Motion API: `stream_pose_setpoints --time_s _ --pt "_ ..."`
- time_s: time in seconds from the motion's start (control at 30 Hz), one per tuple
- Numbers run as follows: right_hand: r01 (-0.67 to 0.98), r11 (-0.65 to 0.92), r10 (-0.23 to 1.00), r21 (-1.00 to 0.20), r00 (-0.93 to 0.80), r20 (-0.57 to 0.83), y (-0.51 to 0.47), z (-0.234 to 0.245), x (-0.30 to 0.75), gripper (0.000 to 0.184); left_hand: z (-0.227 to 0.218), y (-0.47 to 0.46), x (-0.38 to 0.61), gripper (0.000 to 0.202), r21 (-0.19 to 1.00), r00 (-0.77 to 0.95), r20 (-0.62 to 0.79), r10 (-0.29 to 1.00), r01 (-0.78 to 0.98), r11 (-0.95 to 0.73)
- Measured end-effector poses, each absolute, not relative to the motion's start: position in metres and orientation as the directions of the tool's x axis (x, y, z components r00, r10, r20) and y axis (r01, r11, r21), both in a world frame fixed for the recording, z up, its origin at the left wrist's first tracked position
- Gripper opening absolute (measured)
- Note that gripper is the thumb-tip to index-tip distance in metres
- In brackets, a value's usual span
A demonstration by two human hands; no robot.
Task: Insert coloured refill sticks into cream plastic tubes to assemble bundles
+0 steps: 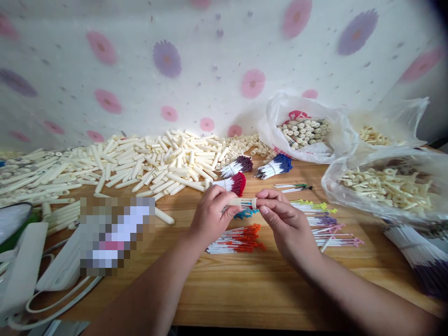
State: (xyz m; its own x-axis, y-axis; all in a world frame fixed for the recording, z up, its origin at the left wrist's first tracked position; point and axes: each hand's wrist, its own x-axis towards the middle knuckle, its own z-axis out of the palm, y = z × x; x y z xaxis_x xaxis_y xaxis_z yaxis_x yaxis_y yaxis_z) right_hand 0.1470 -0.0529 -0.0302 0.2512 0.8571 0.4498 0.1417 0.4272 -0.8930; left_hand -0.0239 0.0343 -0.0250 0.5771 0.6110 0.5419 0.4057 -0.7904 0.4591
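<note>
Over the middle of the table, both hands meet on a cream multi-colour pen barrel, held almost level. My left hand is closed round its left part, which the fingers mostly hide. At the right end, my right hand pinches the rim between thumb and fingers. Thin refills, one with blue on it, show through slots near that end. Below the hands lie white refills with orange ends; blue-ended ones are partly hidden behind the barrel. Yellow-ended refills and pink-ended refills lie beside my right hand.
A heap of cream barrels runs along the wall. Bundles of red-ended refills and dark blue-ended refills stand beyond the hands. Plastic bags of parts are at right. White cables and a pixelated object lie left.
</note>
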Motion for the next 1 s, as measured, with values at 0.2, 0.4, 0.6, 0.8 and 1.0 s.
stream_pose_setpoints --time_s 0.2,0.4,0.6,0.8,1.0 --pt "0.584 0.427 0.904 -0.69 -0.29 0.315 -0.047 -0.013 0.179 0.01 -0.026 0.046 -0.025 0.032 0.704 0.518 0.349 0.781 0.406 -0.583" --pt "0.789 0.479 0.871 -0.386 -0.481 0.097 -0.049 -0.022 0.163 0.015 -0.025 0.044 -0.022 0.022 0.861 0.504 0.158 0.849 0.351 -0.368" --pt "0.819 0.489 0.873 -0.3 -0.458 0.17 -0.045 -0.037 0.144 0.023 -0.026 0.041 -0.02 0.015 0.846 0.473 0.13 0.872 0.406 -0.346" --pt "0.827 0.525 0.848 -0.199 -0.489 0.204 -0.043 -0.041 0.136 0.026 -0.025 0.042 -0.02 0.015 0.824 0.489 0.132 0.862 0.429 -0.37" --pt "0.795 0.478 0.876 -0.373 -0.399 0.272 -0.043 -0.032 0.148 0.02 -0.011 0.051 -0.04 0.018 0.825 0.694 -0.201 0.691 0.5 -0.262"
